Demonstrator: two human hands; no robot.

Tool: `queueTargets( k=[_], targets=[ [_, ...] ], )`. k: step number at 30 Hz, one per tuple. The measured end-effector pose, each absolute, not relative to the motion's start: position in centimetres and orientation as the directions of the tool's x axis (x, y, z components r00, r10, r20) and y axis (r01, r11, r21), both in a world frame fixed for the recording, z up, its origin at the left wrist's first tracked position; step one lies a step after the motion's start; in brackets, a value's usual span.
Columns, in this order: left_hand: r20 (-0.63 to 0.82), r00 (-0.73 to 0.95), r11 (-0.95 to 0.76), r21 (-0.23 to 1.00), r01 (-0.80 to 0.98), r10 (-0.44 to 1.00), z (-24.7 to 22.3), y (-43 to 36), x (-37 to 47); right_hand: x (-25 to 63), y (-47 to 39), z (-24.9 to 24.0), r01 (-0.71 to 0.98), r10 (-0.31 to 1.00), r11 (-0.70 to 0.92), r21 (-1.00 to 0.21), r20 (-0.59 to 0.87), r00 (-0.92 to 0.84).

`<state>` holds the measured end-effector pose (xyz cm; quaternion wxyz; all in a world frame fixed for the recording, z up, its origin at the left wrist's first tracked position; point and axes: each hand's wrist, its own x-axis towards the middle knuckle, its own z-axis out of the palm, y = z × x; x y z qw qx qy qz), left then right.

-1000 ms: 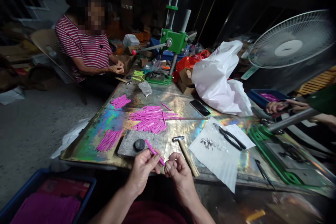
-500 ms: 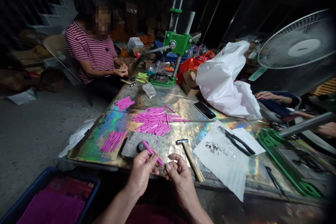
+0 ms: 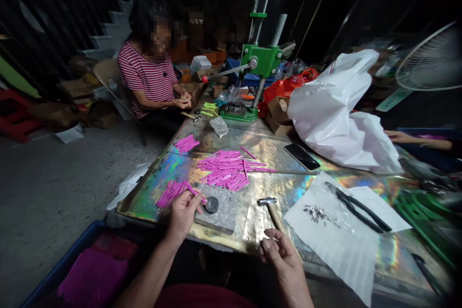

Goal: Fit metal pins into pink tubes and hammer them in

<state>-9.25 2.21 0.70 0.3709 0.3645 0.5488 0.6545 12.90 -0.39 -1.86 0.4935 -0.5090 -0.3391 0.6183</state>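
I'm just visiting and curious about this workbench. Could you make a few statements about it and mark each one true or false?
1. The left hand holds a pink strip. True.
2. The phone lies on the stone block. False: the phone lies on the table, near the white bag.
3. A round black piece sits on the stone block. True.
4. The small metal pieces are inside the blue bin. False: the small metal pieces lie over a white sheet.
5. The pliers have red handles. False: the handles of the pliers are black.
6. The seated co-worker wears a striped top. True.
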Motion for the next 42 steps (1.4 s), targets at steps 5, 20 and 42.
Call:
queueTargets(
  k=[5, 20, 42],
  targets=[
    [0.149, -0.445, -0.145, 0.988, 0.042, 0.883, 0.2, 2.0, -9.2, 13.5, -0.4, -2.7, -0.28, 0.96, -0.257, -0.925, -0.278, 0.037],
    [0.23, -0.358, -0.124, 0.948, 0.294, 0.905, -0.1, 1.7, -9.1, 18.9, 2.9, -3.2, 0.649, 0.991, -0.123, -0.751, -0.064, 0.114],
    [0.459, 0.016, -0.355, 0.664, 0.658, 0.888, 1.0, 2.0, -9.7, 13.7, 2.8, 6.0, 0.228, 0.918, 0.027, -0.973, -0.066, -0.392]
  ],
)
